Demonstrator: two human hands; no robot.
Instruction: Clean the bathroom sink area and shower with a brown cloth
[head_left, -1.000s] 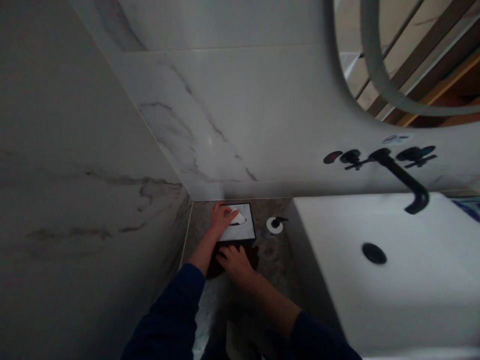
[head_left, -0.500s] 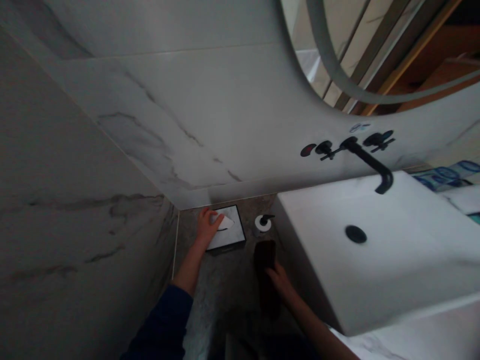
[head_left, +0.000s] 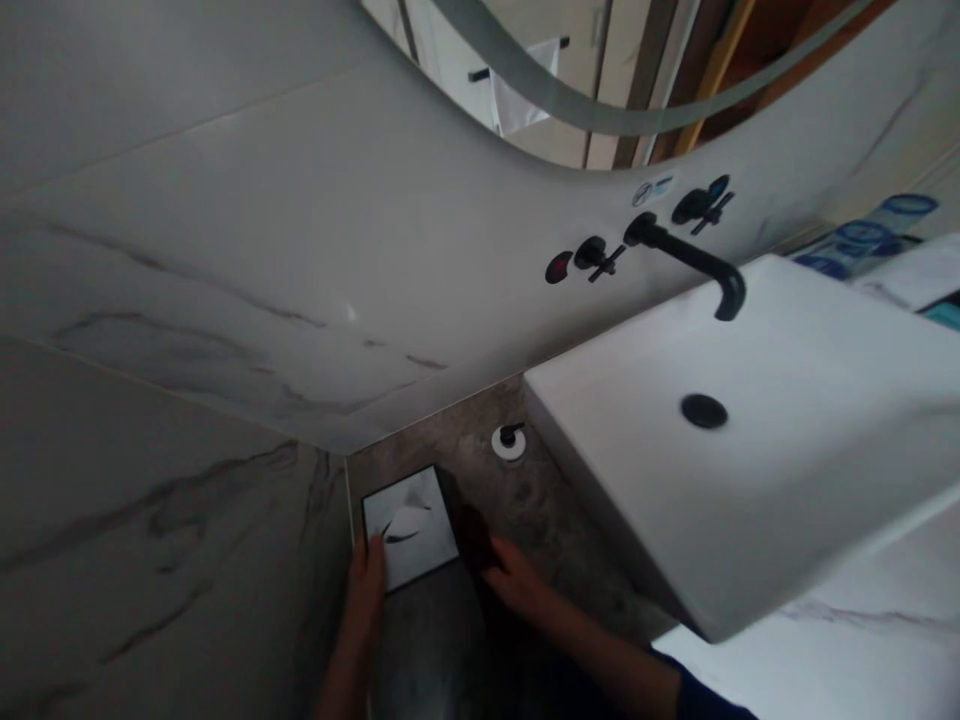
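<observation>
My left hand (head_left: pixel 365 583) grips the left edge of a tissue box (head_left: pixel 435 560), its thumb by the top rim. The box has a pale marbled top with dark edges, and a white tissue (head_left: pixel 409 520) pokes from its slot. On the box's right side, my right hand (head_left: pixel 519 580) is closed around a dark brown oblong thing (head_left: pixel 472 535); deep shadow hides its kind and most of its outline. Whether that thing touches the box I cannot tell. Behind the right hand stands a soap dispenser (head_left: pixel 508 445) with a white round top and black nozzle.
A white rectangular basin (head_left: pixel 810 400) with a black drain (head_left: pixel 703 411) fills the right side. Above it, a black wall tap (head_left: pixel 697 260) juts from the marbled wall. Tiled walls meet at the left corner of the grey counter (head_left: pixel 551 510). A round mirror (head_left: pixel 585 110) hangs above.
The tissue box has moved nearer to me and away from the back wall, with my left hand now at its edge. My right hand's dark thing is now beside the box. The view has turned.
</observation>
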